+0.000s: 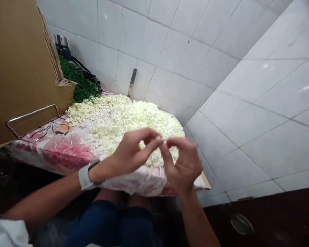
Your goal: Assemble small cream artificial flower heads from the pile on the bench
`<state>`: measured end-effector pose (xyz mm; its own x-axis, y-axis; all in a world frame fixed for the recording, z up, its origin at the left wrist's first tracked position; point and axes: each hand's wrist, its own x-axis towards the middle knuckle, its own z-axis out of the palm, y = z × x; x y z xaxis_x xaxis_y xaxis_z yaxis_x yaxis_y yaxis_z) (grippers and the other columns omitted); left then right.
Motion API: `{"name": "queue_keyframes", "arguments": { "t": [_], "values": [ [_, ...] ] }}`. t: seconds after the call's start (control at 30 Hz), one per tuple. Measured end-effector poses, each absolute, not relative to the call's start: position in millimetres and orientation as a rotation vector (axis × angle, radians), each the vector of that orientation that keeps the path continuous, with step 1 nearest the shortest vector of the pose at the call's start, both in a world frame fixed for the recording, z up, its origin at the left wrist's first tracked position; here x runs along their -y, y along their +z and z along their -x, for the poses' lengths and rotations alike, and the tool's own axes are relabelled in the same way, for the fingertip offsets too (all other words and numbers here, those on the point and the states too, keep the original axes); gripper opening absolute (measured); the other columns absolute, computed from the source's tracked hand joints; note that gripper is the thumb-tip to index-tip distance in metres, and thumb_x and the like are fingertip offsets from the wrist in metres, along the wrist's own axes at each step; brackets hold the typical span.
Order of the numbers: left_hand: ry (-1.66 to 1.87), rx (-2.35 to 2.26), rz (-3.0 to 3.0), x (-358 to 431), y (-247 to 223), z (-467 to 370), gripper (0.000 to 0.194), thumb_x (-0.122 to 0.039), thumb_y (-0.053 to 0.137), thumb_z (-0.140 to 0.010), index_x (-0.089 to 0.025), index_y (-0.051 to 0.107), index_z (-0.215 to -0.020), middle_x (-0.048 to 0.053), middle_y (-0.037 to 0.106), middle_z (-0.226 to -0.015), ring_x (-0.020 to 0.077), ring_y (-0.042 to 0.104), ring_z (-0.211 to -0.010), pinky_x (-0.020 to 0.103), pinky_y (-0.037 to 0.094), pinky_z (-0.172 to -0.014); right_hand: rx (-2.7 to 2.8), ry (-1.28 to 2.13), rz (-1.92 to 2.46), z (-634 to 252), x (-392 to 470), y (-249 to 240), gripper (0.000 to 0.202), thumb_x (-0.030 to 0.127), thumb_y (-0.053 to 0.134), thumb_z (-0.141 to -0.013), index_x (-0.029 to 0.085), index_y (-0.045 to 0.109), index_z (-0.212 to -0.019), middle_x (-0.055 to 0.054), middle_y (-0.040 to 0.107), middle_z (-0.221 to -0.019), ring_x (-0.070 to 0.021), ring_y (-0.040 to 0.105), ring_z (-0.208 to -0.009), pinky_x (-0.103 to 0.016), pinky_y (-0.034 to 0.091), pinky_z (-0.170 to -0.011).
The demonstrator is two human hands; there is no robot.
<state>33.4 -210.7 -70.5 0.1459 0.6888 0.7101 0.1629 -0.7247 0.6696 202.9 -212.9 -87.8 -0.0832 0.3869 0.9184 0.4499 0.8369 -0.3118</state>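
Note:
A broad heap of small white and pale yellow flowers (134, 118) lies on a table with a pink floral cloth (69, 149). Above the heap's near part, my left hand (134, 149) and my right hand (181, 159) meet at the fingertips. Both are pinched, thumb against forefinger. Something tiny and pale shows between the fingertips, too small and blurred to name. A white-banded watch (85, 176) is on my left wrist.
At the left stands a large cardboard sheet (20, 68) with a bent metal wire frame (32, 113) before it. Green strands (79, 82) and a dark bottle (63, 48) are behind. A metal strip (132, 82) leans on the tiled wall (167, 37).

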Motion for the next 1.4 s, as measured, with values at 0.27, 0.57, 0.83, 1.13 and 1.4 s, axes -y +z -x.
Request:
{"name": "queue_keyframes", "arguments": {
  "t": [0.27,0.57,0.83,1.13,1.4],
  "values": [
    [1.778,-0.495,-1.841,76.7,40.9,-22.9,0.032,-0.046,0.076,-0.086,-0.014,0.073,-0.086,0.005,0.073,-0.079,0.0098,0.064,-0.068,0.024,0.053,-0.066,1.761,-0.285,0.424,-182.4,76.8,39.0,0.011,0.021,0.076,-0.088,0.023,0.068,-0.095,0.0,0.074,-0.089,-0.015,0.068,-0.08,-0.032,0.059,-0.072],
    [1.609,-0.592,-1.765,35.5,31.2,4.5,0.038,-0.053,0.074,-0.087,-0.015,0.077,-0.087,0.006,0.075,-0.082,0.0109,0.068,-0.073,0.023,0.056,-0.071,1.811,-0.281,0.423,-176.7,31.3,32.3,0.005,0.017,0.075,-0.088,0.021,0.074,-0.089,0.001,0.079,-0.087,-0.0135,0.068,-0.072,-0.03,0.055,-0.066],
    [1.454,-0.577,-1.957,30.3,30.1,11.9,0.03,-0.044,0.081,-0.082,-0.016,0.079,-0.089,0.005,0.074,-0.083,0.0091,0.064,-0.072,0.024,0.054,-0.07,1.883,-0.309,0.378,-189.8,25.7,28.0,0.013,0.021,0.074,-0.092,0.022,0.076,-0.079,0.0,0.077,-0.081,-0.0162,0.069,-0.076,-0.033,0.054,-0.069],
    [1.48,-0.608,-2.011,27.5,27.9,12.5,0.042,-0.055,0.081,-0.077,-0.013,0.076,-0.082,0.007,0.072,-0.075,0.012,0.067,-0.07,0.027,0.054,-0.069,1.955,-0.213,0.38,-194.8,31.2,30.3,0.01,0.017,0.079,-0.086,0.024,0.077,-0.079,0.003,0.077,-0.08,-0.0145,0.072,-0.076,-0.029,0.056,-0.068],
    [1.49,-0.637,-2.09,27.1,25.4,6.4,0.052,-0.065,0.074,-0.078,-0.013,0.071,-0.078,0.005,0.068,-0.071,0.0113,0.067,-0.068,0.024,0.054,-0.065,2.027,-0.228,0.493,-195.9,37.5,29.8,0.009,0.021,0.084,-0.082,0.019,0.075,-0.082,0.003,0.073,-0.073,-0.0087,0.059,-0.06,-0.025,0.049,-0.059]
  ]
}}
